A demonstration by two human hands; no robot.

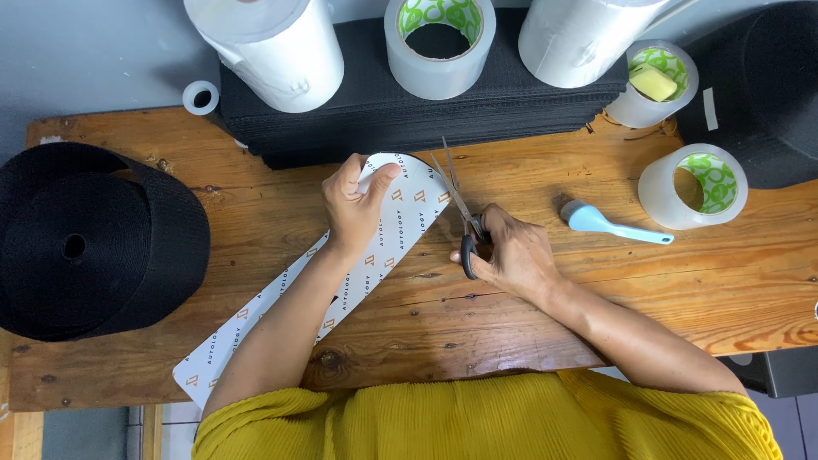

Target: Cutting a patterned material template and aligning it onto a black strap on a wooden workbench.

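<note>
Seen from the head camera, a long white strip [341, 273] with small printed marks lies on the wooden table [596, 298], its long axis running from the lower left of the frame up to a rounded end near the upper centre. The left hand [356, 203] sits over that rounded end, thumb and fingers pinched together on the strip's edge so the tip lifts slightly off the wood; its forearm lies along the strip from the lower left. The right hand [509, 254] is just to the right, fingers curled through the dark handles of the scissors [460, 213]. The blades are parted and point up toward the top of the frame, their tips close to the strip's right edge beside the rounded end. So the strip lies to the left of the scissors, and the right hand is the nearer one to that cut edge; its wrist is bent inward, forearm coming from the lower right.

At the left edge rests a big roll of black webbing [94, 243]. A stack of black sheets [409, 119] lies along the top, carrying clear tape rolls [439, 47]. Right of the scissors lies a small blue brush [609, 223], with another tape roll [694, 186] beyond it.
</note>
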